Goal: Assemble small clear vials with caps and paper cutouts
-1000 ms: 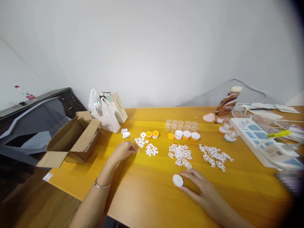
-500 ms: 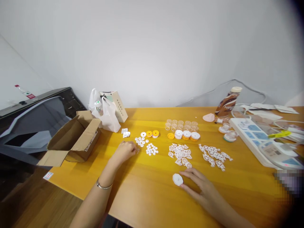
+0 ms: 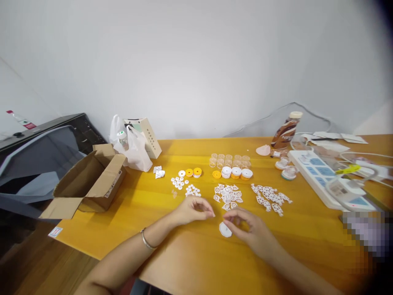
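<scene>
Where both hands (image 3: pixel 221 219) meet, white disc (image 3: pixel 225 230) lies just beneath.

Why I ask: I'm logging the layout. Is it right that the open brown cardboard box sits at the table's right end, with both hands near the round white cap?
Not quite: the head view shows the open brown cardboard box at the left end of the yellow wooden table. The left hand and right hand are indeed near the round white cap.

The person is wearing a thin silver bangle (image 3: pixel 146 241) on the left wrist; both forearms are showing bare, no sleeves reaching them, fingers without visible rings.
</scene>
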The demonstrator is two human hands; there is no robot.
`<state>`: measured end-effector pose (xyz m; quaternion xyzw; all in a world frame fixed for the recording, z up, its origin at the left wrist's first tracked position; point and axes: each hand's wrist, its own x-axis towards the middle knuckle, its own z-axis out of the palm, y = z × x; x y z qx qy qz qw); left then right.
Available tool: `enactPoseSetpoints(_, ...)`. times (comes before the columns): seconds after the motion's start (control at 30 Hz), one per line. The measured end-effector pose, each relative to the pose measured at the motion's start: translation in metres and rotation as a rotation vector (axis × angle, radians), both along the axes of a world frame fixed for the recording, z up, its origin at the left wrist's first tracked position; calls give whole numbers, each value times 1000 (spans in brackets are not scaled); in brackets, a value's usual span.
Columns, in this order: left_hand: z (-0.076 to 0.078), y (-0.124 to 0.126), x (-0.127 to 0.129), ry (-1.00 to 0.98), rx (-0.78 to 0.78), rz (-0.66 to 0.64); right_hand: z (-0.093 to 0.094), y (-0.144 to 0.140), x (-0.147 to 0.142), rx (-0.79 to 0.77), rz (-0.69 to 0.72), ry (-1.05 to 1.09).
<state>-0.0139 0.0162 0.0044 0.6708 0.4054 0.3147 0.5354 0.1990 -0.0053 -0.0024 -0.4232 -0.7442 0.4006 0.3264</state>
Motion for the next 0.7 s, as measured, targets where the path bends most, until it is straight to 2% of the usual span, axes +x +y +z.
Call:
enactPoseSetpoints(0.1, -8, -1, 18, -48, -62, 1, 8, 1, -7, -91, -10, 35)
enactPoseSetpoints(0.33, -2, -5, 25, -27, 64, 40, 5, 2, -9, -172, -56, 110)
enactPoseSetpoints(0.53, -2, -10, 26, 59, 358, 98, -3, 5, -8, -241, -38, 186)
enactPoseSetpoints(0.7, 0, -13, 23, 111, 645, 47, -2, 5, -6, -312, -21, 258)
